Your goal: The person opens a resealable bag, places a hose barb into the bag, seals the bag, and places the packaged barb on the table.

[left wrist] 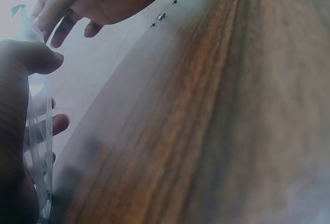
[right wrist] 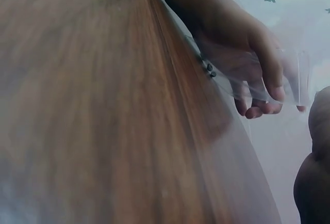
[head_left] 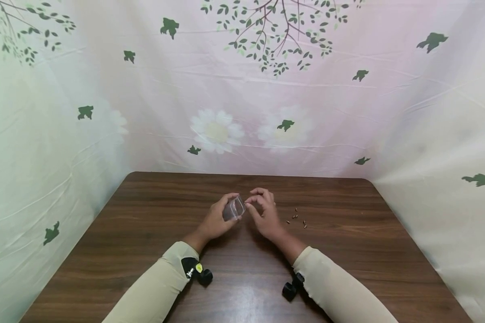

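Beads (head_left: 295, 216) were apparently being loaded into the clear cup (head_left: 230, 210) the left hand (head_left: 217, 220) gripped, the right hand (head_left: 265, 214) at its mouth, whether pinching anything unclear, the next move presumably needing careful release.

I see the table (head_left: 242, 282) of glossy wood — above it a clear plastic container (head_left: 228, 211), on it shiny metallic pieces (head_left: 294, 216), behind it creased cloth (head_left: 242, 98).
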`<state>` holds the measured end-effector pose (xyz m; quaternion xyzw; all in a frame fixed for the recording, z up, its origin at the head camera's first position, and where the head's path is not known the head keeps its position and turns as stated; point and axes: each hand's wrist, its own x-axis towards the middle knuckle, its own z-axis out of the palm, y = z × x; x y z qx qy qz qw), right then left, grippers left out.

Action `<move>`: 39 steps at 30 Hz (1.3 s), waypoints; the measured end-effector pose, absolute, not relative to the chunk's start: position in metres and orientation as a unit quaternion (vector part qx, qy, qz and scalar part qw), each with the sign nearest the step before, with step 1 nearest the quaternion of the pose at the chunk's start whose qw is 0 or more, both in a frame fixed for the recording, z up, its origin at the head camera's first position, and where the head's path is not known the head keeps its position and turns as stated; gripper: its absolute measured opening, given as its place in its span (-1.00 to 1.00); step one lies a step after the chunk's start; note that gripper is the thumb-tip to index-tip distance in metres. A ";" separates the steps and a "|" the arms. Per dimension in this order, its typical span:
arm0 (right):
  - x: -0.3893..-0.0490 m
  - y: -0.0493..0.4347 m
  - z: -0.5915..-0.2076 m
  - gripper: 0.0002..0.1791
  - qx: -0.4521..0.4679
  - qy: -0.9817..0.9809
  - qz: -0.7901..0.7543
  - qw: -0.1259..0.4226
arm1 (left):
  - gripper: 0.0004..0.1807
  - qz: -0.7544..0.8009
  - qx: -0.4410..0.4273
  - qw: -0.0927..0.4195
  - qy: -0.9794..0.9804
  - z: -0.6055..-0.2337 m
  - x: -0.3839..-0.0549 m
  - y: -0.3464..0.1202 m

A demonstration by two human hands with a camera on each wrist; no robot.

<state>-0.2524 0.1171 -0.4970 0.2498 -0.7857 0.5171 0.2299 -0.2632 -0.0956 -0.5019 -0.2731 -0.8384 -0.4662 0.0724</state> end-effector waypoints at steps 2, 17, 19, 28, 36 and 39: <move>-0.252 0.115 -0.496 -0.99 0.251 -0.783 0.520 0.232 | -0.23 -0.466 -0.271 0.070 -0.839 -0.502 -0.264 -0.095; -0.254 0.132 -0.497 -0.89 0.240 -0.793 0.508 0.236 | -0.21 -0.472 -0.277 0.075 -0.834 -0.502 -0.264 -0.096; -0.255 0.139 -0.497 -0.90 0.232 -0.795 0.505 0.244 | -0.20 -0.471 -0.277 0.076 -0.834 -0.502 -0.264 -0.096; -0.250 0.175 -0.500 -0.90 0.196 -0.812 0.497 0.236 | -0.21 -0.476 -0.270 0.065 -0.835 -0.501 -0.263 -0.095; -0.246 0.209 -0.504 -0.91 0.169 -0.815 0.498 0.245 | -0.20 -0.477 -0.270 0.064 -0.834 -0.500 -0.263 -0.094; -0.244 0.218 -0.504 -0.91 0.154 -0.823 0.492 0.240 | -0.20 -0.476 -0.272 0.067 -0.834 -0.500 -0.263 -0.094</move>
